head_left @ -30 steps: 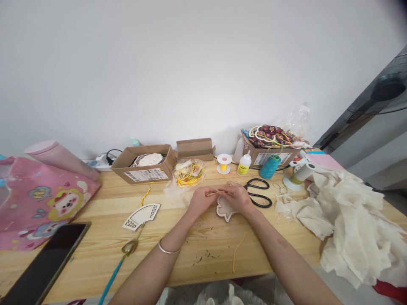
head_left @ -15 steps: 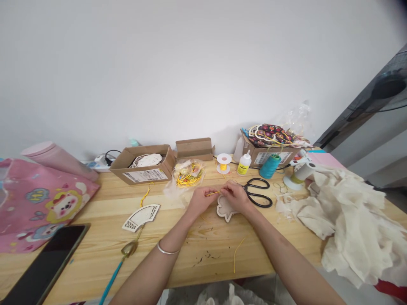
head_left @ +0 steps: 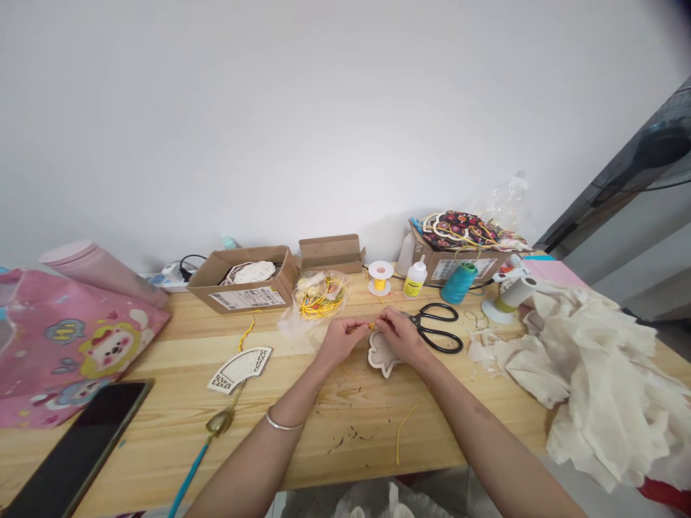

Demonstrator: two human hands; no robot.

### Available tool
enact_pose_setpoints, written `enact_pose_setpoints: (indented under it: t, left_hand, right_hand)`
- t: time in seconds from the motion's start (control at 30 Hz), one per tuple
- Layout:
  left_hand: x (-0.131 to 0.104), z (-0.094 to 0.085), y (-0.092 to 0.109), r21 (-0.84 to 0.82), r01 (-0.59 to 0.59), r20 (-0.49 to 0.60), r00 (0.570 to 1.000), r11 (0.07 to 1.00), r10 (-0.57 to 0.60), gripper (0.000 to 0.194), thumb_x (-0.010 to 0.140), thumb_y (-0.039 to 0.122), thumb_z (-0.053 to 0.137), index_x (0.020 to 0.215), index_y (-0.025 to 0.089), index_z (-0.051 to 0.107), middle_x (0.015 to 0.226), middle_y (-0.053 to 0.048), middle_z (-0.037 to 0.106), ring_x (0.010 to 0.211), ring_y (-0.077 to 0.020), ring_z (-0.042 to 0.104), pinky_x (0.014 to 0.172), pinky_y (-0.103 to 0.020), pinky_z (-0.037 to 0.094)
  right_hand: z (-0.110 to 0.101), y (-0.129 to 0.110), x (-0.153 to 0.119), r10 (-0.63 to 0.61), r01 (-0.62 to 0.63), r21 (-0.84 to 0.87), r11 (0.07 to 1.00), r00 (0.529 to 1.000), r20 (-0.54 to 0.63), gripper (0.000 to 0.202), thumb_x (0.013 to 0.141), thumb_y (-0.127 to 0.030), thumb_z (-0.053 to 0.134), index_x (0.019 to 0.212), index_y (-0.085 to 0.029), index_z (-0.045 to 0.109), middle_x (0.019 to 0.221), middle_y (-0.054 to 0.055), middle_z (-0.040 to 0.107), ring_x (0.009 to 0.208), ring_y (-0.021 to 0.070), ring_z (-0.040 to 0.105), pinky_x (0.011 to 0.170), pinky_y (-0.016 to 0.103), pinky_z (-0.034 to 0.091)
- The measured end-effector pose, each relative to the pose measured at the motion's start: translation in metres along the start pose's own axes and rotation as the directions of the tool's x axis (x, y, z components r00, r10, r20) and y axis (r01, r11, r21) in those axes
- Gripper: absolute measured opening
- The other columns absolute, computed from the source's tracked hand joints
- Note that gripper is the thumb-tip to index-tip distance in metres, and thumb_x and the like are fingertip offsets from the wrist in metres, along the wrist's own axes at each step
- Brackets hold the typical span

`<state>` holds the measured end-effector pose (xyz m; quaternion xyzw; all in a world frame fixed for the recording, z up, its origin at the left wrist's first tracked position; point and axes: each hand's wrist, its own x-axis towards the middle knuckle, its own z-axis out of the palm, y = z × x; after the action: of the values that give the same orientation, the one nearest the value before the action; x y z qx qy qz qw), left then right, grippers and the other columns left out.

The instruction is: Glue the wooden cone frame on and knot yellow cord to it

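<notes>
Over the middle of the wooden table, my left hand [head_left: 343, 339] pinches a yellow cord [head_left: 371, 327]. My right hand [head_left: 398, 335] is closed on the same cord from the other side, its fingertips close to the left ones. A pale scalloped wooden piece [head_left: 382, 354] lies just below the cord, partly hidden by my right hand. Black-handled scissors [head_left: 440, 327] rest right of that hand, their blades mostly covered. A loose bit of yellow cord [head_left: 400, 435] lies nearer the front edge.
Behind stand a spool of yellow cord [head_left: 380, 269], a glue bottle [head_left: 414, 278], a teal thread cone [head_left: 458, 282] and a cardboard box [head_left: 245, 296]. Left are a fan-shaped wooden piece [head_left: 237, 370], a spoon [head_left: 219, 423] and a phone [head_left: 80, 446]. Cream cloth [head_left: 599, 374] heaps at right.
Both hands stay at nearly the same spot. The cord stretch between the fingertips looks shorter and more bunched, and the left fingers have shifted slightly.
</notes>
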<state>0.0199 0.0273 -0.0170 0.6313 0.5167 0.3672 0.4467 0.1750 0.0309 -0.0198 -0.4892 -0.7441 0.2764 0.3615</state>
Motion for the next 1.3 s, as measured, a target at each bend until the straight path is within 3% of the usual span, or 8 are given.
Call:
enact_pose_setpoints:
  t: [0.2,0.43,0.6,0.73,0.9,1.07,1.3]
  left_hand:
    - [-0.0003,0.0005,0.0010,-0.029,0.002,0.006,1.000,1.000,-0.002,0.024,0.068,0.029,0.051,0.076,0.013,0.066,0.073,-0.002,0.067,0.065,-0.0146,0.057,0.061,-0.025,0.043]
    - [-0.0003,0.0014,-0.0016,-0.050,-0.024,-0.098,0.995,0.998,0.019,0.022,0.065,0.031,0.054,0.070,0.013,0.065,0.066,-0.003,0.065,0.060,-0.0127,0.055,0.056,-0.022,0.041]
    - [-0.0020,0.0010,-0.0006,-0.083,-0.019,-0.059,0.998,0.996,0.014,0.027,0.063,0.035,0.058,0.075,0.012,0.064,0.059,-0.001,0.060,0.051,-0.0086,0.047,0.047,-0.019,0.036]
    - [-0.0018,0.0018,-0.0026,-0.128,0.021,-0.014,1.000,0.992,-0.023,0.031,0.061,0.037,0.060,0.076,0.011,0.061,0.043,0.005,0.042,0.039,-0.0037,0.030,0.038,-0.017,0.022]
    - [-0.0016,-0.0001,-0.0016,-0.202,0.062,0.023,0.998,0.977,-0.059,0.032,0.059,0.038,0.061,0.077,0.011,0.059,0.038,0.010,0.026,0.036,-0.0015,0.018,0.038,-0.016,0.013]
    - [-0.0023,-0.0021,0.0019,-0.221,0.095,0.064,0.994,0.971,-0.083,0.031,0.057,0.036,0.064,0.073,0.011,0.058,0.038,0.010,0.029,0.037,-0.0007,0.018,0.038,-0.016,0.014]
    - [-0.0002,-0.0020,0.0026,-0.265,0.124,0.043,0.992,0.956,-0.117,0.031,0.055,0.036,0.065,0.071,0.011,0.057,0.039,0.009,0.037,0.036,-0.0018,0.026,0.038,-0.016,0.019]
  right_hand:
    - [-0.0003,-0.0008,-0.0011,-0.060,0.060,0.029,0.998,0.998,-0.020,0.011,0.078,-0.020,0.039,0.070,-0.018,0.046,0.068,0.000,0.049,0.063,0.0112,0.045,0.058,0.023,0.034]
    - [0.0000,0.0025,0.0012,-0.045,0.049,0.103,0.994,0.998,-0.040,0.013,0.079,-0.022,0.039,0.068,-0.018,0.045,0.064,-0.001,0.046,0.060,0.0110,0.043,0.056,0.023,0.034]
    - [0.0003,0.0029,0.0012,0.056,-0.056,0.273,0.960,0.998,0.006,0.018,0.078,-0.030,0.039,0.065,-0.019,0.043,0.055,-0.004,0.040,0.052,0.0097,0.038,0.048,0.021,0.032]
    - [0.0015,0.0027,0.0016,0.143,-0.178,0.454,0.873,0.984,0.110,0.022,0.076,-0.037,0.042,0.065,-0.018,0.042,0.053,-0.006,0.035,0.046,0.0075,0.032,0.042,0.019,0.028]
    - [0.0021,0.0000,0.0007,0.189,-0.277,0.576,0.769,0.959,0.209,0.027,0.071,-0.043,0.047,0.063,-0.018,0.043,0.051,-0.007,0.033,0.043,0.0059,0.028,0.040,0.018,0.025]
    - [0.0014,-0.0039,-0.0009,0.213,-0.317,0.618,0.720,0.948,0.238,0.027,0.070,-0.043,0.050,0.065,-0.017,0.044,0.051,-0.007,0.034,0.043,0.0054,0.028,0.039,0.018,0.024]
    - [0.0014,-0.0060,0.0015,0.230,-0.318,0.657,0.683,0.948,0.221,0.030,0.067,-0.046,0.051,0.063,-0.018,0.042,0.049,-0.007,0.033,0.042,0.0055,0.028,0.039,0.018,0.024]
